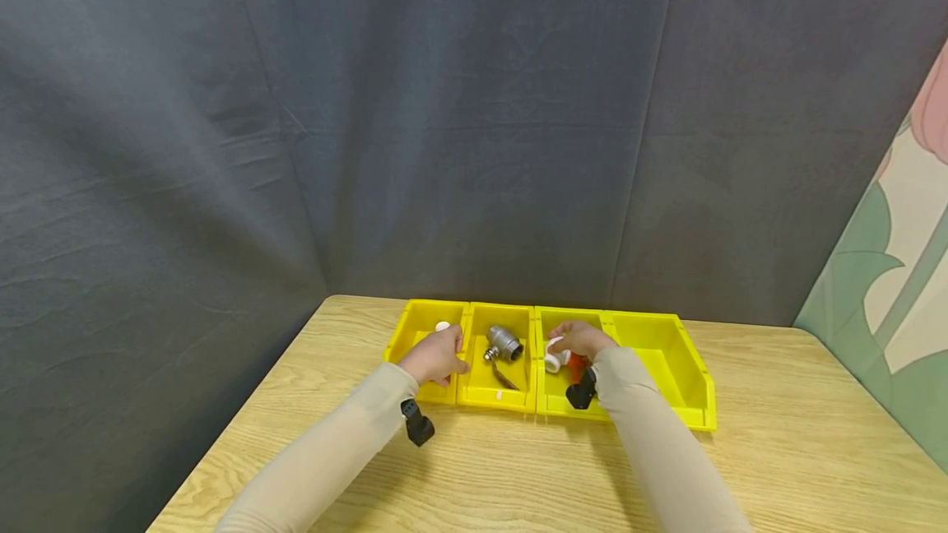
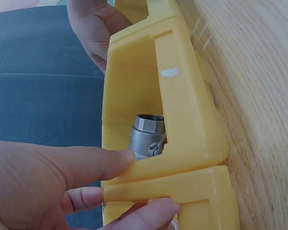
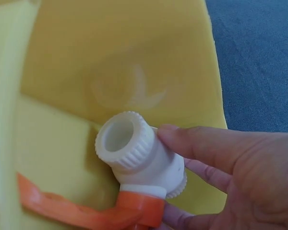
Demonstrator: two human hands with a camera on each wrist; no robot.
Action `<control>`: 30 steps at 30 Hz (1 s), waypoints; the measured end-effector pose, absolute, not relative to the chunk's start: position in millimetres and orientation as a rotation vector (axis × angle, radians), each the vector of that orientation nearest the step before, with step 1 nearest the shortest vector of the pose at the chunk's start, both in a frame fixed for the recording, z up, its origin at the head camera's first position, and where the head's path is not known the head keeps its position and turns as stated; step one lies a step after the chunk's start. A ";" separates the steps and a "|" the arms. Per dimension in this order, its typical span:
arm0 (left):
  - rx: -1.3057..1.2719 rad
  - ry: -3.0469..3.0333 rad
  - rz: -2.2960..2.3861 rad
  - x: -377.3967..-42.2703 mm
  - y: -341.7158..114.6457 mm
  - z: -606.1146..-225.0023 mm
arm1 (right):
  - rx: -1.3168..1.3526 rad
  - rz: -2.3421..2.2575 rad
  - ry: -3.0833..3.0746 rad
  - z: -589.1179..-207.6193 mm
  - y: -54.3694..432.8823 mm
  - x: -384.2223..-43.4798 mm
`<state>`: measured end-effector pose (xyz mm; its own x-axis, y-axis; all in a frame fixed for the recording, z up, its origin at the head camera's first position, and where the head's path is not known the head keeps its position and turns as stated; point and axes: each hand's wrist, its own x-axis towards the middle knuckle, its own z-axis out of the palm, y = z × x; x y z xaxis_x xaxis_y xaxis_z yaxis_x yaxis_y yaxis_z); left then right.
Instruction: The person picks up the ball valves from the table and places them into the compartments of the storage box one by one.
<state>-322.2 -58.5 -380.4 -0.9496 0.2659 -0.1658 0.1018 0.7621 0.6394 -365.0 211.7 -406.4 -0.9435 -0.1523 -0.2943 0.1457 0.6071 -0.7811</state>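
My right hand (image 1: 585, 337) reaches into the third yellow bin (image 1: 551, 403) from the left. It grips a white plastic ball valve (image 3: 144, 160) with an orange lever handle (image 3: 72, 211), the thumb on its body and other fingers behind. My left hand (image 1: 435, 354) is at the two leftmost bins, its thumb and fingers astride their adjoining walls (image 2: 149, 179), pinching them. A metal ball valve (image 1: 504, 342) with a lever lies in the second bin (image 1: 481, 396). In the leftmost bin (image 1: 400, 344) a white piece (image 1: 442, 326) shows partly behind the left hand.
The bins stand in a row on a wooden table (image 1: 489, 475). At the right end is a wider yellow bin (image 1: 677, 377). A dark curtain (image 1: 474, 122) hangs behind the table, and a floral-patterned surface (image 1: 903, 270) is at the right.
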 end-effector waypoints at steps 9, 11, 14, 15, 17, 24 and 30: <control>0.302 2.706 0.973 -321.7 -59.4 -379.7 | 0.017 -1.260 2.504 -406.4 211.4 -365.3; 0.301 2.710 0.969 -321.6 -59.3 -379.8 | 0.026 -1.258 2.509 -406.3 211.1 -364.8; 0.299 2.716 0.968 -320.5 -59.3 -378.7 | 0.039 -1.264 2.511 -406.4 210.4 -364.3; 0.299 2.716 0.970 -320.1 -59.5 -378.3 | 0.040 -1.266 2.511 -406.7 210.2 -364.1; 0.300 2.714 0.967 -319.5 -59.6 -377.3 | 0.045 -1.275 2.505 -407.0 209.8 -363.7; 0.298 2.709 0.974 -320.4 -59.4 -378.3 | -0.003 -1.325 2.453 -406.1 211.1 -361.9; 0.289 2.708 0.973 -321.3 -59.4 -379.6 | -0.036 -1.317 2.486 -403.3 213.5 -360.6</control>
<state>-321.3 -59.4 -379.6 -0.9494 0.2673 -0.1650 0.1013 0.7577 0.6447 -360.6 213.5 -403.3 -0.9465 -0.1727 -0.2727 0.1286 0.5730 -0.8094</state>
